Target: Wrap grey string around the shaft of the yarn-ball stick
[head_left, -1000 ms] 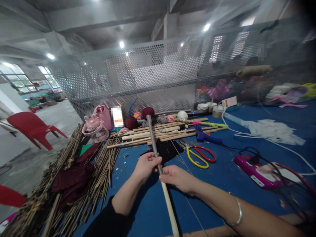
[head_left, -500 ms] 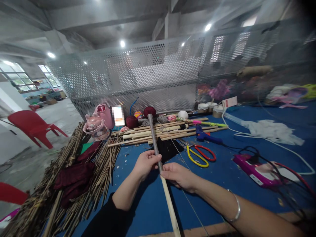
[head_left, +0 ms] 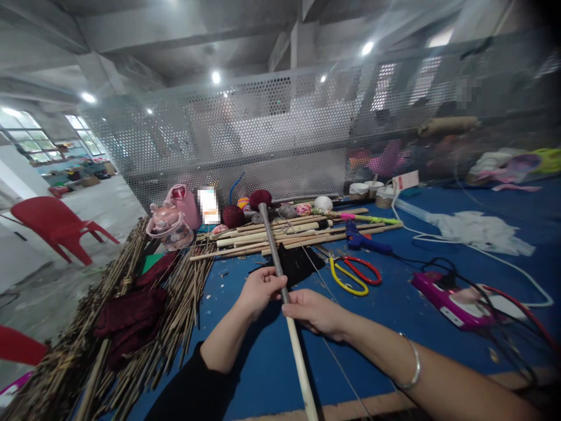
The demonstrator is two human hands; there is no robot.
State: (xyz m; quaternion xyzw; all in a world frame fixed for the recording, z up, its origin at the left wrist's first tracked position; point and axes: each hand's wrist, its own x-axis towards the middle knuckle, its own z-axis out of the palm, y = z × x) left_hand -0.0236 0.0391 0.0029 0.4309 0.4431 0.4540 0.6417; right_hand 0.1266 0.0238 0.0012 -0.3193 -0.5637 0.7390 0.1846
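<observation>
Squarely between two hands: one grey-and-pale stick

At the far left, a heap of twigs [head_left: 186, 316] lies along the edge of the worktop [head_left: 372, 345] with maroon cloth [head_left: 131, 321] draped over it, perhaps parked there to leave working room.

Next comes the left hand [head_left: 262, 290], pinched narrow on the grey stretch of a long stick [head_left: 295, 342]. The stick slants from the near edge up past a black cloth [head_left: 303, 266] toward the yarn; whether its far end rests on anything is unclear. Just nearer the person, the right hand [head_left: 316, 311] closes its thumb and fingertips where grey meets pale wood, probably so both grips steady that junction.

The left forearm angles upward from a dark sleeve; the right reaches in flatter from the side, wrist fairly straight, a bangle [head_left: 415, 362] on it.

Rightward, scissors [head_left: 333, 272] and a blue glue gun [head_left: 368, 244] lie near, presumably for easy reach.
</observation>
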